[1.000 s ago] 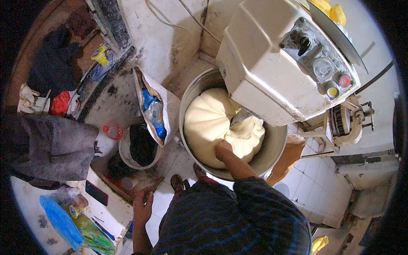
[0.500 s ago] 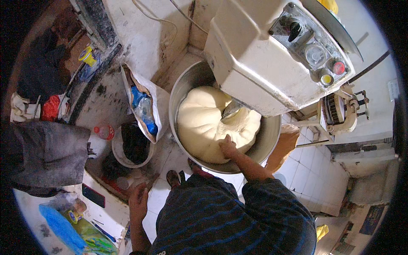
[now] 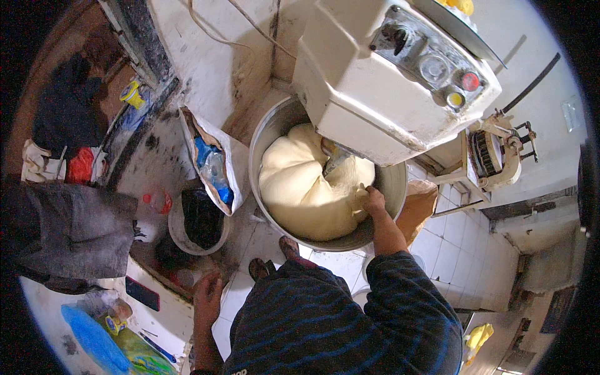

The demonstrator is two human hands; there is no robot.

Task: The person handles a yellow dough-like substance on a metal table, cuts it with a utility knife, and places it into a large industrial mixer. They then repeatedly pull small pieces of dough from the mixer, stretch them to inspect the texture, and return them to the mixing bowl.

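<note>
A large mass of pale dough [image 3: 290, 194] fills much of a round metal mixing bowl [image 3: 265, 128], folded around the mixer's metal arm [image 3: 334, 159]. My right hand [image 3: 374, 201] reaches to the dough's right side, by the bowl wall. Its fingers are closed against the dough and seem to pinch its edge. Above the bowl hangs the white mixer head [image 3: 369, 81], with a dial and red and yellow buttons. My left hand [image 3: 208, 290] hangs low at my left beside a white table, with loosely bent fingers and nothing visible in it.
Left of the bowl stand an open white sack [image 3: 240, 162] and a bucket with a black liner [image 3: 178, 234]. A phone [image 3: 142, 294] lies on the table [image 3: 172, 312]. A brown paper sack [image 3: 415, 209] and a metal-framed machine [image 3: 490, 153] are at the right.
My right hand has moved right across the dough, from its front to its right side. The dough has shifted in the bowl. My left hand stays low, its fingers slightly more bent.
</note>
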